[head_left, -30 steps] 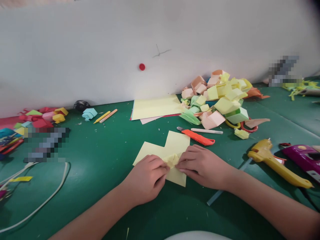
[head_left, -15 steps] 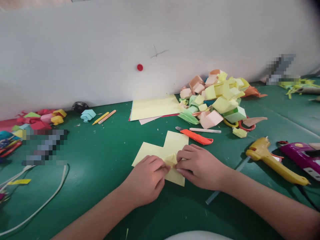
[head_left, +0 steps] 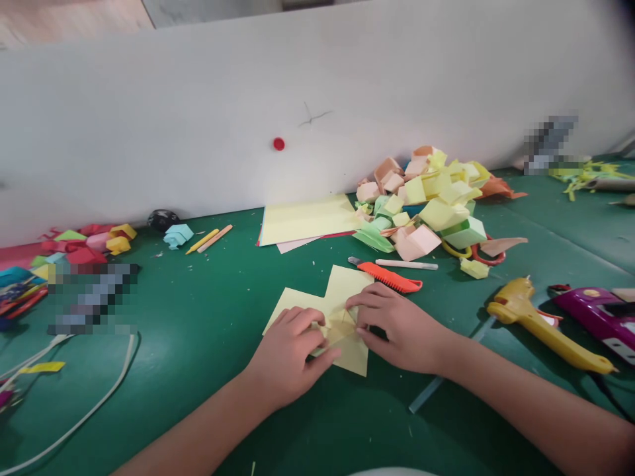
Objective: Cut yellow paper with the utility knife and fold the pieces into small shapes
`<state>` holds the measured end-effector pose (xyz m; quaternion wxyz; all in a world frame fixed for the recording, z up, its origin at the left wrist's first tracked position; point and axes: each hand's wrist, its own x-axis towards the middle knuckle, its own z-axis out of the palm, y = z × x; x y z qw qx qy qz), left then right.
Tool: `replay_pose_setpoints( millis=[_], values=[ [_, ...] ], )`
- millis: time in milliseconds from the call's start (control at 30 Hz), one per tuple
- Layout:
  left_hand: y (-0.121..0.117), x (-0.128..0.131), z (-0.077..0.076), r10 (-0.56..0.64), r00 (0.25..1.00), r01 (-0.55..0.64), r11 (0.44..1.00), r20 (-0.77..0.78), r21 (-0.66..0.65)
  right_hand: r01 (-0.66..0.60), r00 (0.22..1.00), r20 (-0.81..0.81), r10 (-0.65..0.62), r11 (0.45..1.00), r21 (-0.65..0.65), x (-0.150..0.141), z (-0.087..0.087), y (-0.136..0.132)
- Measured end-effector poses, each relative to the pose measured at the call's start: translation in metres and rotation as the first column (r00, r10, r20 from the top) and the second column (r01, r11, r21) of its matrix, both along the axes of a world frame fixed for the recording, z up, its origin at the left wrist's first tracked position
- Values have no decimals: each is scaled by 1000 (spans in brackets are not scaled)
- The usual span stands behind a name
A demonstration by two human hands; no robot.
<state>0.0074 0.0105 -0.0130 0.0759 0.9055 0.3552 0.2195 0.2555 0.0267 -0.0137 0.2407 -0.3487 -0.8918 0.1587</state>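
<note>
A pale yellow sheet of paper (head_left: 351,354), notched at the top and with a small folded part in its middle, lies on the green table in front of me. My left hand (head_left: 297,350) rests at its left side, fingers apart and thumb stretched over the lower edge. At the other side my right hand (head_left: 391,327) has curled fingers at the folded part, thumb close to the fingertips, closed on the paper there. An orange utility knife (head_left: 389,276) lies just beyond the right hand.
Behind are stacked coloured sheets (head_left: 307,221) and a heap of folded paper pieces (head_left: 436,198). A yellow glue gun (head_left: 550,327) with a clear glue stick (head_left: 425,395) and a purple tool (head_left: 598,317) lie right. A white cable (head_left: 116,383) curves at left.
My left fingers have loosened and spread from their pinch at the paper's middle. The right fingers have shifted slightly, showing more of the fold. The view has tilted up a little.
</note>
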Motion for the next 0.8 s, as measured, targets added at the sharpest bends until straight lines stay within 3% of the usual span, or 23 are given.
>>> replay_pose_setpoints(
  millis=[233, 333, 500, 633, 800],
  values=[
    [7, 7, -6, 118, 992, -120, 992, -51, -28, 80, 996, -39, -80, 997, -9, -13, -9, 2],
    [7, 7, -8, 106, 994, -106, 993, -9, -58, 84, 993, -74, -88, 995, -59, -15, -10, 3],
    [7, 7, -7, 188, 982, -185, 971, 5, -153, 132, 986, -78, -146, 978, -159, -16, -9, 3],
    [7, 8, -6, 165, 986, -158, 973, 29, -169, 166, 982, -54, -182, 961, -223, -19, -7, 2],
    [6, 7, -7, 152, 987, -145, 982, 48, -122, 147, 989, -1, -150, 970, -192, -19, -6, -1]
  ],
)
